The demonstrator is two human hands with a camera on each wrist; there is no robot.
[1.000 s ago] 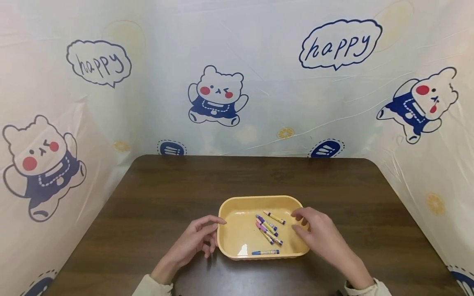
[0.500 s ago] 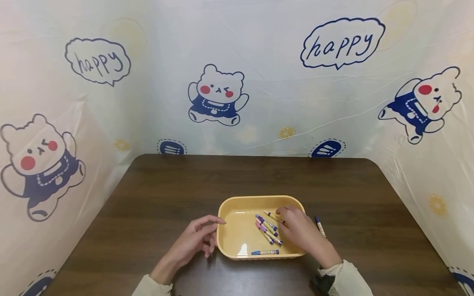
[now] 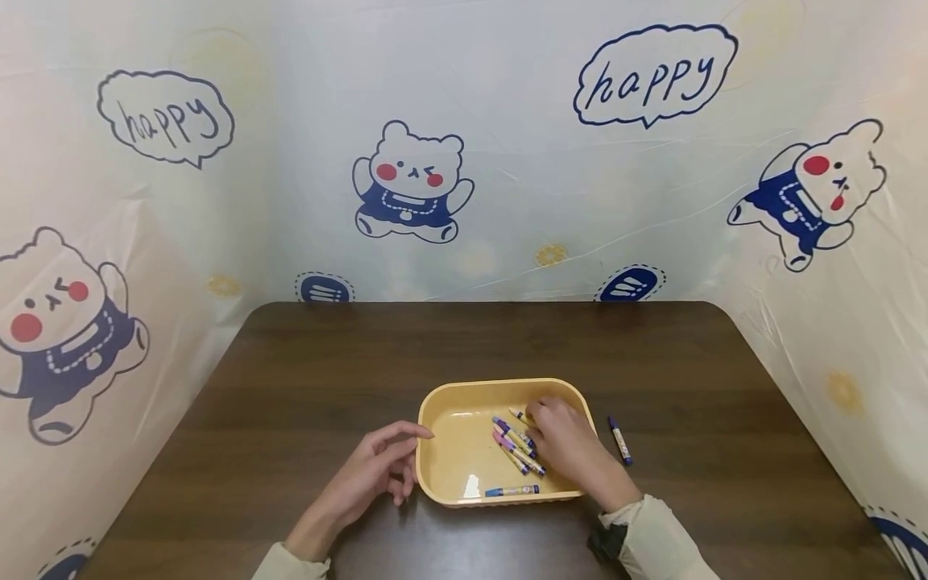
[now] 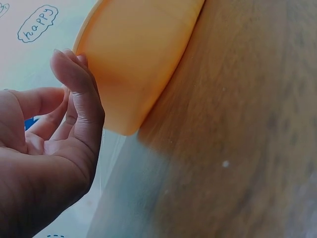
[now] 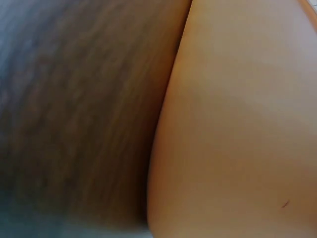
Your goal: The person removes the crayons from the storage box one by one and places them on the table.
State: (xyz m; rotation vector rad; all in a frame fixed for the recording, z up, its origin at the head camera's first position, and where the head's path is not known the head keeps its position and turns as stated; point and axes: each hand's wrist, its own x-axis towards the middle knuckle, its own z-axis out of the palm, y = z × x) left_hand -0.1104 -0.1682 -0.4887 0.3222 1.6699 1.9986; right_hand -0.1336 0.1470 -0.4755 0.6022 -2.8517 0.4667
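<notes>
A yellow tray (image 3: pixel 453 475) with rounded corners stands on the table, holding several crayons. In the head view my right hand (image 3: pixel 569 439) reaches into its right side. Its curled fingers are at a yellowish crayon (image 3: pixel 518 414) by the far wall, whose tip sticks out to the left. My left hand (image 3: pixel 377 467) is at the tray's left rim, index finger extended over it, the other fingers loosely bent outside. The left wrist view shows the left hand (image 4: pixel 64 129) beside the tray wall (image 4: pixel 138 64). The right wrist view holds only the tray's outer wall (image 5: pixel 233 124) and table; the right hand is hidden there.
Left of the right hand lies a loose pile of crayons (image 3: pixel 511 443). A blue crayon (image 3: pixel 511 490) is along the tray's near wall. One purple-ended crayon (image 3: pixel 619 441) lies on the dark wooden table (image 3: pixel 326 354), right of the tray. Printed cloth (image 3: pixel 507 80) encloses the table.
My right hand has moved left and farther into the tray, to the crayon by the far wall. The crayon right of the tray has come into view. The left hand stays at the rim.
</notes>
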